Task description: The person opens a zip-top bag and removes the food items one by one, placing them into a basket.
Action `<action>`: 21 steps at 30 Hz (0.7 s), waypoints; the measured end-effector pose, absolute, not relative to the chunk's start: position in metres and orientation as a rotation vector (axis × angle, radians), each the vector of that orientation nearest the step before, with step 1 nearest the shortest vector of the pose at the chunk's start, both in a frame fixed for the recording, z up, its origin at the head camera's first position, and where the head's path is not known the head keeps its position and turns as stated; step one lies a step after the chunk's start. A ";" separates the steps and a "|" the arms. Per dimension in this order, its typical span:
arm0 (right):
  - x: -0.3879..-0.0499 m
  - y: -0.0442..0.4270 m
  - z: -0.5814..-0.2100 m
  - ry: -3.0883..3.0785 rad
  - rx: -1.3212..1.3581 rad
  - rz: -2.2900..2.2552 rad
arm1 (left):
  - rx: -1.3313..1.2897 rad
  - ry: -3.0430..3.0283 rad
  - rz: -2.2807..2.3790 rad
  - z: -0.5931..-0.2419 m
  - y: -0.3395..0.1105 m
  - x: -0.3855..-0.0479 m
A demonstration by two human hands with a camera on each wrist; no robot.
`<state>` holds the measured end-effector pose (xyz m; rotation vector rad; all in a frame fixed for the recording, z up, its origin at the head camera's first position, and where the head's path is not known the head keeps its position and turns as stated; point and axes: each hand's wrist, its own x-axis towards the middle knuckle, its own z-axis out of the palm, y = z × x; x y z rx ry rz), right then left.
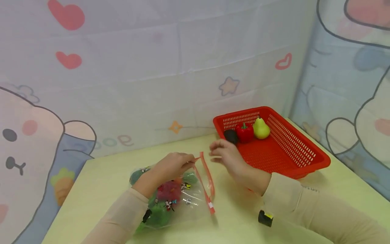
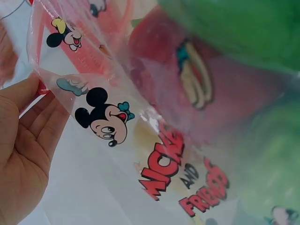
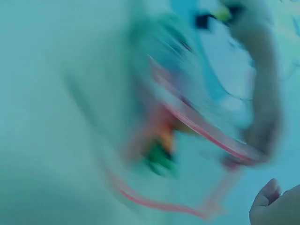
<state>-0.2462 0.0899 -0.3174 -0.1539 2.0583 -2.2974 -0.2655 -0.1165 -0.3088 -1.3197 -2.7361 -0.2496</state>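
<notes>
A clear zip bag (image 1: pixel 195 206) with a red slider strip and cartoon mouse prints lies on the table, its mouth gaping to the right. Green and reddish-pink items show through its plastic. My left hand (image 1: pixel 172 166) pinches the bag's rim at the upper corner; in the left wrist view, thumb and fingers meet on the red edge. Between bag and basket my right hand (image 1: pixel 230 159) hovers, fingers loosely bent and nothing in them. The right wrist view is blurred, showing the bag's red strip (image 3: pixel 201 131) and part of the right hand (image 3: pixel 276 206).
A red plastic basket (image 1: pixel 323 160) stands at the back right. It holds a yellow-green pear (image 1: pixel 261 129), a red bell pepper (image 1: pixel 244 133) and a dark roundish item (image 1: pixel 230 136). A printed cloth (image 1: pixel 146 101) hangs behind the pale table (image 1: pixel 103 189).
</notes>
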 end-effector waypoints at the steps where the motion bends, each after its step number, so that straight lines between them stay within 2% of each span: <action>1: -0.243 0.085 -0.328 2.046 -0.134 -2.280 | -1.317 -2.733 -0.244 -0.308 -0.117 -0.265; 4: -0.243 0.075 -0.356 2.049 -0.115 -2.219 | -1.303 -2.729 -0.221 -0.305 -0.119 -0.265; 7: -0.249 0.068 -0.376 2.041 -0.212 -2.164 | -1.299 -2.727 -0.217 -0.302 -0.120 -0.264; 16: -0.271 0.049 -0.401 2.224 -0.930 -1.465 | -1.323 -2.714 -0.230 -0.304 -0.120 -0.260; 18: -0.326 0.043 -0.471 2.301 -1.139 -1.281 | -1.334 -2.681 -0.241 -0.304 -0.121 -0.260; 21: -0.377 0.034 -0.542 2.397 -1.352 -0.984 | -1.364 -2.630 -0.254 -0.307 -0.120 -0.261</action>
